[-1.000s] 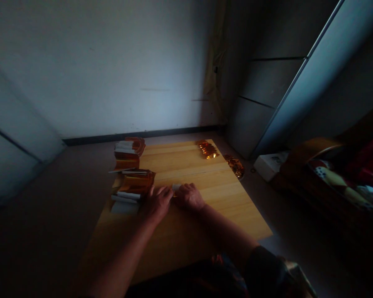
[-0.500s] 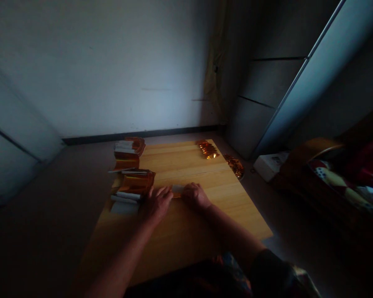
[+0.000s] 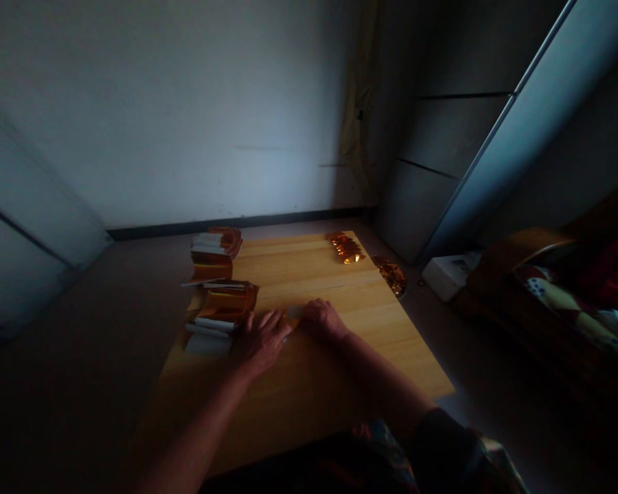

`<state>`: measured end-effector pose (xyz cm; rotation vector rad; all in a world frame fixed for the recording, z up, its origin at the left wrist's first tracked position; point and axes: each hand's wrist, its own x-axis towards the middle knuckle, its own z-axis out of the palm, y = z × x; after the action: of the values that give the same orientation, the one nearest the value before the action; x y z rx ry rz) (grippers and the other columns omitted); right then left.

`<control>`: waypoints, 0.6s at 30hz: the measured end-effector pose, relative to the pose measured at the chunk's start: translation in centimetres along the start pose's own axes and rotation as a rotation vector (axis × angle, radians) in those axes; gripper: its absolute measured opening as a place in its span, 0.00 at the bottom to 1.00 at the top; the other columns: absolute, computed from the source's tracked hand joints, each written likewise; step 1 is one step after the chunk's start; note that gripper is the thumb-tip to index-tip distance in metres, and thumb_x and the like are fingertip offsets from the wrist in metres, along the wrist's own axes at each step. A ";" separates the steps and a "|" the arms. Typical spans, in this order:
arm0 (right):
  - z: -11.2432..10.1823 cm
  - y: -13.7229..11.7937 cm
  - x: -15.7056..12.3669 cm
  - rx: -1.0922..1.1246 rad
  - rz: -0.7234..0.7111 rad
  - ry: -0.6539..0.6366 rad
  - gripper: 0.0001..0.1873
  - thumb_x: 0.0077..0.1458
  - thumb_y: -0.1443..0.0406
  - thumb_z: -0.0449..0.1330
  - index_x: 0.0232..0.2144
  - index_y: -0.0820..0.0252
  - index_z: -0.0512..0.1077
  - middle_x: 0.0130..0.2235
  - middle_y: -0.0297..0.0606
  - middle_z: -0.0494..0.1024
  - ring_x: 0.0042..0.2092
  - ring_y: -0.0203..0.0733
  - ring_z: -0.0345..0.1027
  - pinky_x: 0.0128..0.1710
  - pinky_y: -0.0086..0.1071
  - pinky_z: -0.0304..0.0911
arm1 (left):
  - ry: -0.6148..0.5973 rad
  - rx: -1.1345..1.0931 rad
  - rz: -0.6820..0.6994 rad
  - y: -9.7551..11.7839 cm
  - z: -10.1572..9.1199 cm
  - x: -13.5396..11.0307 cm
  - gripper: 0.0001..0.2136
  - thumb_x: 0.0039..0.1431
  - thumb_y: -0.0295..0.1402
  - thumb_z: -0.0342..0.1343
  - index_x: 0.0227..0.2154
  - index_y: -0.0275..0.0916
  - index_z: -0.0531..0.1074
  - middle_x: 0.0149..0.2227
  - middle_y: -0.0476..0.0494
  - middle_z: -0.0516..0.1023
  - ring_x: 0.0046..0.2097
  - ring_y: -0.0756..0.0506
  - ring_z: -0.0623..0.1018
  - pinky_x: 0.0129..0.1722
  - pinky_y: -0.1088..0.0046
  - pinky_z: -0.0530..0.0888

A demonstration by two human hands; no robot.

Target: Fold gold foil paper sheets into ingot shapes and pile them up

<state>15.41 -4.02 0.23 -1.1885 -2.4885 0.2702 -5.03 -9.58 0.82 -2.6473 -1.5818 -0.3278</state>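
Observation:
My left hand (image 3: pixel 264 335) and my right hand (image 3: pixel 323 320) rest close together on a wooden board (image 3: pixel 309 357). Between them lies a small pale slip of paper (image 3: pixel 293 313) with a gold edge, and both hands press on it with bent fingers. Just left of my left hand stands a stack of gold and white foil papers (image 3: pixel 221 312). A second such stack (image 3: pixel 213 254) sits farther back at the board's left edge.
Folded gold foil pieces (image 3: pixel 345 248) lie at the board's far right corner, with more in a dish (image 3: pixel 390 273) on the floor beside it. A white box (image 3: pixel 450 273) and a wooden bed frame (image 3: pixel 525 261) stand at right. A pale wall runs behind.
My right hand slid a little to the right and back along the paper slip. My left hand has hardly moved.

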 end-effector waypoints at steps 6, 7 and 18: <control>-0.3 -0.8 0.8 -0.062 0.090 -0.061 0.10 0.57 0.59 0.58 0.33 0.60 0.73 0.38 0.39 0.73 0.40 0.39 0.61 0.38 0.31 0.51 | -0.014 0.025 -0.007 0.0 0.0 -0.1 0.13 0.57 0.27 0.47 0.42 0.48 0.70 0.58 0.41 0.66 0.60 0.39 0.63 0.57 0.40 0.52; -0.3 -0.8 0.9 -0.071 0.100 -0.066 0.10 0.57 0.59 0.58 0.33 0.60 0.73 0.38 0.39 0.73 0.41 0.40 0.61 0.38 0.31 0.52 | -0.012 0.027 -0.004 0.0 0.0 -0.1 0.13 0.57 0.27 0.47 0.42 0.48 0.70 0.58 0.41 0.66 0.60 0.39 0.63 0.56 0.40 0.53; -0.4 -1.1 1.2 -0.071 0.162 -0.130 0.12 0.57 0.57 0.56 0.36 0.59 0.72 0.39 0.39 0.72 0.40 0.39 0.65 0.38 0.30 0.54 | 0.004 -0.006 -0.037 0.4 -0.1 -0.2 0.12 0.58 0.27 0.47 0.41 0.47 0.71 0.57 0.42 0.67 0.59 0.39 0.64 0.56 0.40 0.55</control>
<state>14.12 -3.76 1.27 -1.4483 -2.5333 0.3141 -4.81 -9.98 0.93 -2.6230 -1.6325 -0.3406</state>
